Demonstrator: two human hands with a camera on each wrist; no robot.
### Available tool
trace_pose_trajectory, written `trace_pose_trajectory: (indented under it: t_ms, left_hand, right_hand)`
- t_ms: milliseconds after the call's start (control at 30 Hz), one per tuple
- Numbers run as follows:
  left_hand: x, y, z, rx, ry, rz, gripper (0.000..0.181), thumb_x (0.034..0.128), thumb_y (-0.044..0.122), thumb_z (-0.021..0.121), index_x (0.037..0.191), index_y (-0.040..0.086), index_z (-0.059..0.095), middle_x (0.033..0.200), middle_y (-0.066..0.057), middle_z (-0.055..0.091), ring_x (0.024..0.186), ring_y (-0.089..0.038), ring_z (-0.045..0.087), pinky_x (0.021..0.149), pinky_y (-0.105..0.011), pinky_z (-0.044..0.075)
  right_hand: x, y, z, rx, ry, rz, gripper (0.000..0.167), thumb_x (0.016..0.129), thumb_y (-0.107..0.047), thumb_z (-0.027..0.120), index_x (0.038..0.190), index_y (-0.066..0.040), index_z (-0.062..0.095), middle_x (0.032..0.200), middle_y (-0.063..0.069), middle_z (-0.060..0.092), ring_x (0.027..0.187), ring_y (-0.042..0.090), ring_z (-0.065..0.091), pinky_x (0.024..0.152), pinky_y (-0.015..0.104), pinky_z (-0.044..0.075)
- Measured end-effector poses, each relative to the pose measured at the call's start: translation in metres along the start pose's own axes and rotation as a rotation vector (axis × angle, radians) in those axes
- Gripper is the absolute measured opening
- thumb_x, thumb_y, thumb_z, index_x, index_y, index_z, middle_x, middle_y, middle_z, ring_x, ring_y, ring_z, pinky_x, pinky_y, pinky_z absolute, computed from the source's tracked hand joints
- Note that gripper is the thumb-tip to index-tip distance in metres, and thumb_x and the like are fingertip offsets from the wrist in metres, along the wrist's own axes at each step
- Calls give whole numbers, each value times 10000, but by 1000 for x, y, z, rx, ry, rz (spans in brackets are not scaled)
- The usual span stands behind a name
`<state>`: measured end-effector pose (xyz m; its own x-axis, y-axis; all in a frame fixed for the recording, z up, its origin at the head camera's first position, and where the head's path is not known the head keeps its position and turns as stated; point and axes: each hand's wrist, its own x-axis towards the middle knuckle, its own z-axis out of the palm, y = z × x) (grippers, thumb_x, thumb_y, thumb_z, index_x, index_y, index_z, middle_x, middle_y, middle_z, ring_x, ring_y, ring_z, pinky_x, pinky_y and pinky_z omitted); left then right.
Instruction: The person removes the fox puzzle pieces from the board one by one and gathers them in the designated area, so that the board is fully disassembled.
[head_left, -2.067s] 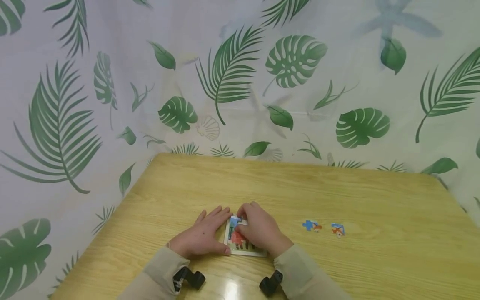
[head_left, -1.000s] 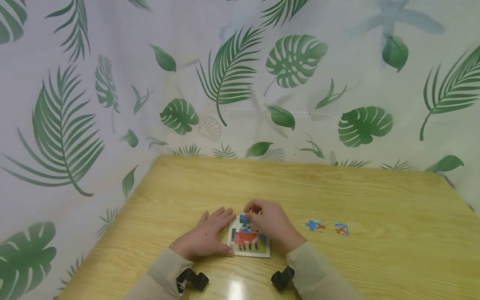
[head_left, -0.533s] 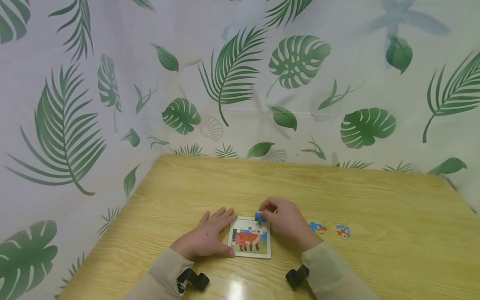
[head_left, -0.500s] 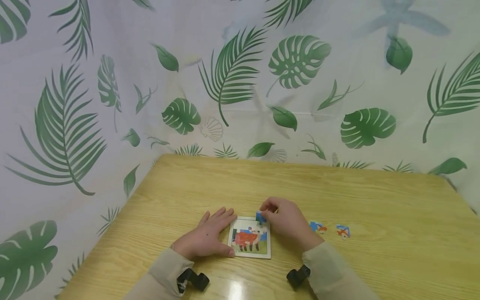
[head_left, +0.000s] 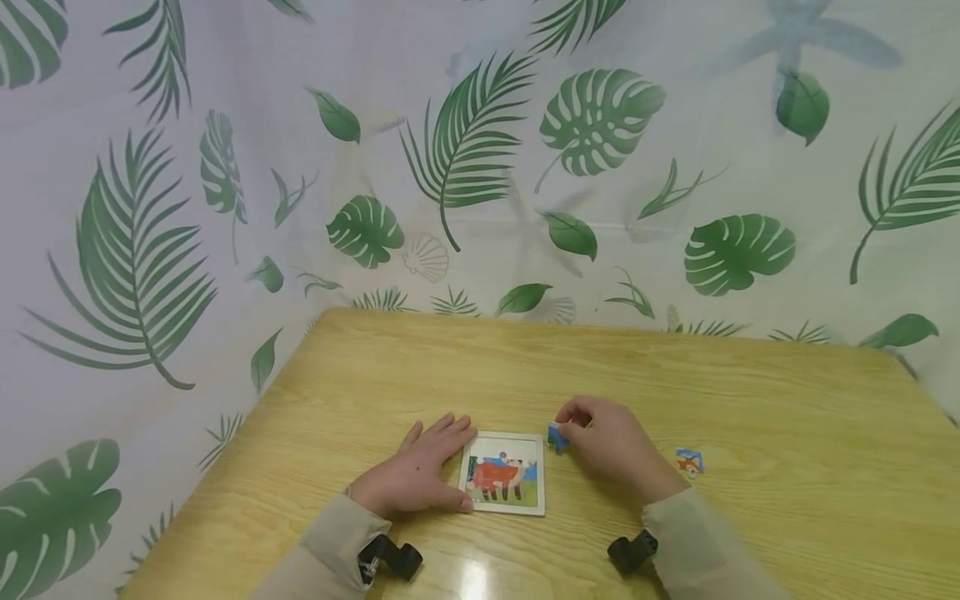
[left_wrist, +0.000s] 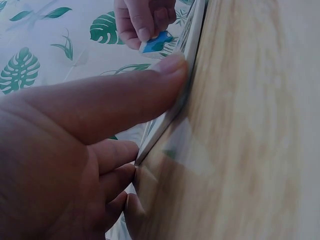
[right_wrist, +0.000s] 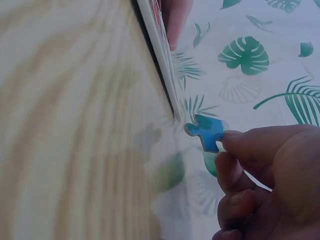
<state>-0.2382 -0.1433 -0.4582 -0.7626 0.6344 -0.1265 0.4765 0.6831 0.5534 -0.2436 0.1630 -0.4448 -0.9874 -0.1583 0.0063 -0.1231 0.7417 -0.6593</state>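
A small square jigsaw tray (head_left: 542, 479) with a pale rim lies on the table, showing a red-bodied animal over blue and green pieces; its upper part is bare white. My left hand (head_left: 411, 477) rests beside it, fingers extended, with thumb and fingertips against the tray's left edge. Just off the tray's upper right corner, my right hand (head_left: 611, 437) pinches a blue-and-green jigsaw piece (right_wrist: 206, 131) between thumb and fingertip. In the right wrist view that piece is held on edge, clear of the tray. Another jigsaw piece (head_left: 688, 461), blue and orange, lies farther right.
The wooden table (head_left: 420, 358) reaches back to a white curtain (head_left: 480, 167) printed with green leaves. A black wrist device (head_left: 396, 557) sits under my left cuff, and another black wrist device (head_left: 632, 552) under the right.
My right hand has lifted the blue-and-green jigsaw piece away from the tray's top and carried it right. It now covers one of the two loose pieces. The left hand has stayed put.
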Motion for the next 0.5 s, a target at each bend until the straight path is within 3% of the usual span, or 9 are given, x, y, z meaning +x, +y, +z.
trace_pose_trajectory:
  t_ms: [500]
  left_hand:
    - [0,-1,0,-2,4,2,1005,820,468,814,1607,116,298,1675,-54,190,1547,-251,53,1201,-569,-38]
  right_hand:
    - [-4,22,-11,-87,-3,-35,102,966,-182,659,1020,-140,734,881,-43,645,795,160,550,758,381,478]
